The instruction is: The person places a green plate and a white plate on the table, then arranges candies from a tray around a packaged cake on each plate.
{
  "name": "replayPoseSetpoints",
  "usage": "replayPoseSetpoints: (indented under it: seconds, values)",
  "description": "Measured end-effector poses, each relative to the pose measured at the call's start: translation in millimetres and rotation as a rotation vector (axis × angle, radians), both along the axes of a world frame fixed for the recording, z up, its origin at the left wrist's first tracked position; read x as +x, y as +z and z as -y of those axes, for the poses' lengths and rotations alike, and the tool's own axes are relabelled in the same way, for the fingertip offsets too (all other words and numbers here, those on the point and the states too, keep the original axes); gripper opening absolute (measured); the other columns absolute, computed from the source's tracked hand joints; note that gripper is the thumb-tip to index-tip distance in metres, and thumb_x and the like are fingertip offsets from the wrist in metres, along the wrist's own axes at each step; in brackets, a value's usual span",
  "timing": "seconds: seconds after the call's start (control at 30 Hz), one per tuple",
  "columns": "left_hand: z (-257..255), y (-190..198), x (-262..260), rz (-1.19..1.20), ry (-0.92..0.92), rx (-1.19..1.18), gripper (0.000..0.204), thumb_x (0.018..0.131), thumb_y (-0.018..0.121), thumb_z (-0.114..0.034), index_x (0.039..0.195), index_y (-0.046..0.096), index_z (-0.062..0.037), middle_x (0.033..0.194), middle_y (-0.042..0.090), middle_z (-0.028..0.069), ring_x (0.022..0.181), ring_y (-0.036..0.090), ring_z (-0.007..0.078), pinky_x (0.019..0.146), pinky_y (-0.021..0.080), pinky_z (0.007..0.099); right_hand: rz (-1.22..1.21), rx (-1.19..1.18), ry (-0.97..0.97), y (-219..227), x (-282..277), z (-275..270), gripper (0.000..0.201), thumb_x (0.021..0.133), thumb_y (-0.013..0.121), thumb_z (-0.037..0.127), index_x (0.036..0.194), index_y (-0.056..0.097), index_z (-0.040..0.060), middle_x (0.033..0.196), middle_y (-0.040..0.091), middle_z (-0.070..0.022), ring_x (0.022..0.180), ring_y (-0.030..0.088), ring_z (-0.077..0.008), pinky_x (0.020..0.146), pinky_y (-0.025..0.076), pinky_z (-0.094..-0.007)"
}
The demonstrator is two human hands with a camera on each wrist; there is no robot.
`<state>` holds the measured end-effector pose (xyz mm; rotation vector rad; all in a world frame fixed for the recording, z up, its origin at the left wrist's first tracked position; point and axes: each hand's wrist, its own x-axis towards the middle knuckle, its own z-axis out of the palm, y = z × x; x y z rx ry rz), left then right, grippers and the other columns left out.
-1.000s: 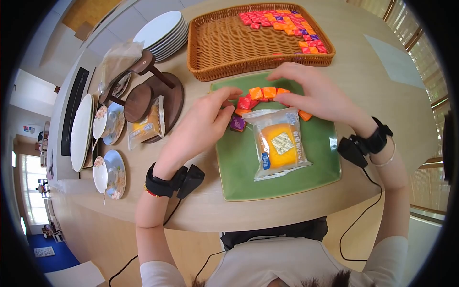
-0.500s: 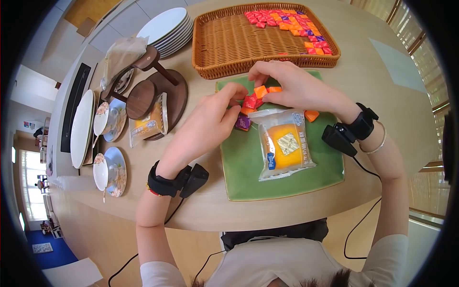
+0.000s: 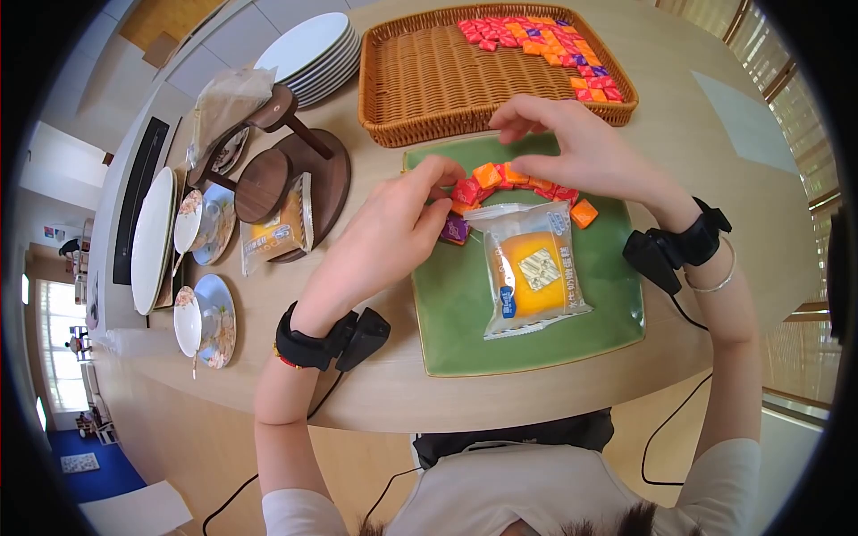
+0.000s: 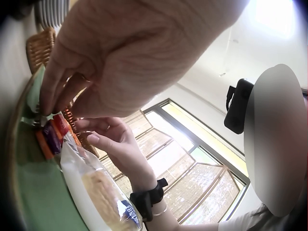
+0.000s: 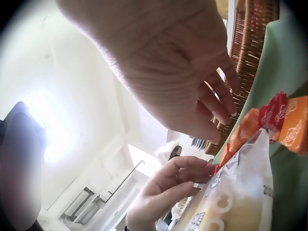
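Note:
A wrapped cake (image 3: 534, 268) lies on a green square plate (image 3: 447, 335). Small wrapped candies (image 3: 487, 176) in orange, red and purple curve round the far end of its wrapper. My left hand (image 3: 389, 219) rests at the left end of this row, fingers loosely bent, tips right beside a red candy (image 4: 61, 124) and a purple candy (image 4: 52, 136). Over the plate's far right part hovers my right hand (image 3: 585, 154), fingers spread from the thumb, nothing between them. Its thumb overlaps an orange candy in the head view. A lone orange candy (image 3: 584, 213) sits at the row's right end.
Behind the plate stands a wicker basket (image 3: 429, 80) with many candies along its right side. To the left are a dark wooden stand (image 3: 331, 170), another wrapped cake (image 3: 279, 230), stacked white plates (image 3: 308, 54), and cups on saucers (image 3: 219, 322).
My right hand first moved left over the candies, then back right and away, uncovering the row's right part. The left hand stays by the left end. The whole head view shifted slightly.

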<state>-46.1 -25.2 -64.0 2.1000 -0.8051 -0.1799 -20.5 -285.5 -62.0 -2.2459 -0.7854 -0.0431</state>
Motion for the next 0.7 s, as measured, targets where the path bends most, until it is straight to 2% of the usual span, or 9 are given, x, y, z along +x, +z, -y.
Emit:
replayPoseSetpoints:
  seconds: [0.03, 0.17, 0.23, 0.3, 0.37, 0.7]
  values:
    - [0, 0, 0, -0.007, 0.000, -0.002, 0.022, 0.094, 0.052, 0.000, 0.116, 0.055, 0.0029, 0.106, 0.069, 0.0241, 0.099, 0.068, 0.0389, 0.085, 0.054, 0.0431, 0.008, -0.045, -0.008, 1, -2, 1, 0.040, 0.082, 0.071, 0.011, 0.119, 0.059, 0.0025, 0.105, 0.069, -0.0135, 0.100, 0.067, -0.0282, 0.087, 0.053, -0.0380]
    - [1, 1, -1, -0.019, -0.003, -0.002, 0.022, 0.095, 0.052, -0.001, 0.116, 0.056, 0.0032, 0.105, 0.070, 0.0239, 0.098, 0.069, 0.0382, 0.085, 0.054, 0.0428, -0.117, -0.061, -0.052, 5, -14, -5, 0.039, 0.081, 0.071, 0.010, 0.117, 0.059, 0.0031, 0.099, 0.067, -0.0114, 0.095, 0.065, -0.0275, 0.083, 0.052, -0.0385]
    - [1, 3, -2, -0.035, -0.002, 0.001, 0.022, 0.095, 0.051, -0.001, 0.116, 0.056, 0.0033, 0.105, 0.070, 0.0238, 0.097, 0.069, 0.0381, 0.084, 0.054, 0.0427, 0.041, -0.100, -0.034, -6, -11, -5, 0.037, 0.080, 0.071, 0.008, 0.115, 0.059, 0.0032, 0.094, 0.065, -0.0099, 0.090, 0.064, -0.0278, 0.080, 0.051, -0.0395]
    - [1, 6, -2, -0.050, -0.001, 0.004, 0.022, 0.095, 0.051, -0.001, 0.116, 0.056, 0.0034, 0.104, 0.070, 0.0238, 0.096, 0.069, 0.0379, 0.084, 0.054, 0.0426, 0.053, -0.096, -0.032, -9, -10, -6, 0.036, 0.080, 0.070, 0.007, 0.115, 0.059, 0.0033, 0.094, 0.065, -0.0098, 0.091, 0.063, -0.0279, 0.080, 0.051, -0.0398]
    - [0, 10, -2, -0.112, 0.001, 0.107, 0.028, 0.097, 0.052, 0.002, 0.125, 0.055, 0.0010, 0.119, 0.067, 0.0157, 0.111, 0.066, 0.0249, 0.090, 0.055, 0.0358, 0.064, -0.094, -0.030, -9, -10, -6, 0.036, 0.080, 0.070, 0.007, 0.114, 0.059, 0.0034, 0.093, 0.064, -0.0097, 0.091, 0.063, -0.0280, 0.080, 0.051, -0.0401]
    - [0, 9, -2, -0.101, -0.002, 0.111, 0.027, 0.097, 0.052, 0.002, 0.124, 0.056, 0.0007, 0.118, 0.068, 0.0150, 0.111, 0.066, 0.0240, 0.090, 0.055, 0.0356, 0.071, -0.092, -0.055, -12, -10, -5, 0.043, 0.080, 0.072, 0.011, 0.119, 0.058, 0.0055, 0.099, 0.065, -0.0098, 0.100, 0.062, -0.0286, 0.085, 0.051, -0.0402]
